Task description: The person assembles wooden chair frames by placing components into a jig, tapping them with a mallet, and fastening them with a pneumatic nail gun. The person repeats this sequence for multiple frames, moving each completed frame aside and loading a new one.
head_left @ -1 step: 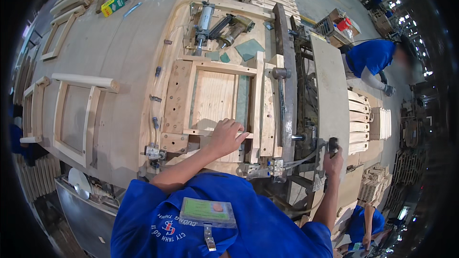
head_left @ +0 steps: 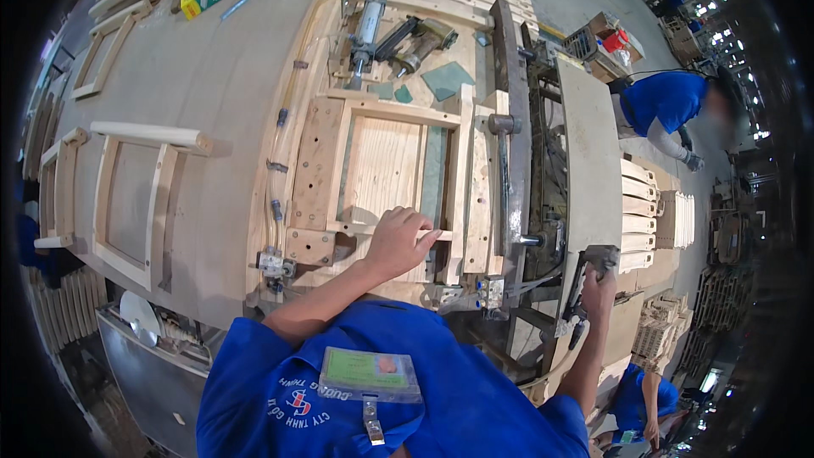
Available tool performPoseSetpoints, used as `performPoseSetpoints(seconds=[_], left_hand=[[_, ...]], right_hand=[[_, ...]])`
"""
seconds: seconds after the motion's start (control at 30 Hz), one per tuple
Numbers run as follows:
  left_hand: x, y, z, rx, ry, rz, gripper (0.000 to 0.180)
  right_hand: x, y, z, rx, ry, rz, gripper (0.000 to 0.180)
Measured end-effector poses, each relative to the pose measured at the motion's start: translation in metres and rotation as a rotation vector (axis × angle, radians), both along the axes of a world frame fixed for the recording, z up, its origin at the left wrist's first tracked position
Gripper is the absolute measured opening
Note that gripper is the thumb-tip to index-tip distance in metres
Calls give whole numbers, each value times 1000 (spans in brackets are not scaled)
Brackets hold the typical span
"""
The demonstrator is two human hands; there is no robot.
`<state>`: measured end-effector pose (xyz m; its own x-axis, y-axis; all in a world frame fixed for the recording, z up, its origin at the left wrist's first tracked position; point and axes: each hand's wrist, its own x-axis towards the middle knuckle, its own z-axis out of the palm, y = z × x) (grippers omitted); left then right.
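A rectangular wooden frame lies in a wooden jig before me. My left hand is closed over the frame's near rail, fingers bent over it and thumb to the right. Off to the right, my right hand grips a dark nail gun by its handle. The gun is over the near end of a long grey board, apart from the frame; I cannot tell whether it touches the board.
A second nail gun and an air cylinder lie beyond the frame. A steel clamp bar runs along its right. Assembled frames rest on the left table. Stacked wooden parts and a co-worker in blue are at right.
The nail gun in my right hand has turned and come into fuller view, a little to the right. My left hand stays on the near rail.
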<state>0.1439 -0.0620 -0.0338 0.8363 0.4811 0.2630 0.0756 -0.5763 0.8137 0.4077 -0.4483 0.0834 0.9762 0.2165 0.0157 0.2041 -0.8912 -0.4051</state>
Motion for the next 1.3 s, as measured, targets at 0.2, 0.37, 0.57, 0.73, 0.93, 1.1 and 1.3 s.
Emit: performPoseSetpoints(seconds=[0.2,0.37,0.57,0.73,0.93,1.1,1.3], left_hand=[[-18,-23,9,-384,179,-121,27],[1,-55,-6,-782,317,-424,44],[12,-61,-40,-926,464,-367,52],[11,-64,-47,-924,489,-319,43],[10,-66,-56,-945,497,-330,40],[11,-65,-55,-1023,477,-332,43],[36,-33,-24,-834,412,-246,46]], right_hand=[[-79,100,60,477,537,-102,25],[-151,166,7,496,645,-2,17],[-160,199,-42,359,717,172,22],[-157,191,-67,208,709,158,29],[-158,188,-82,133,635,186,38],[-161,196,-77,112,553,204,37],[-135,246,-37,398,670,148,26]])
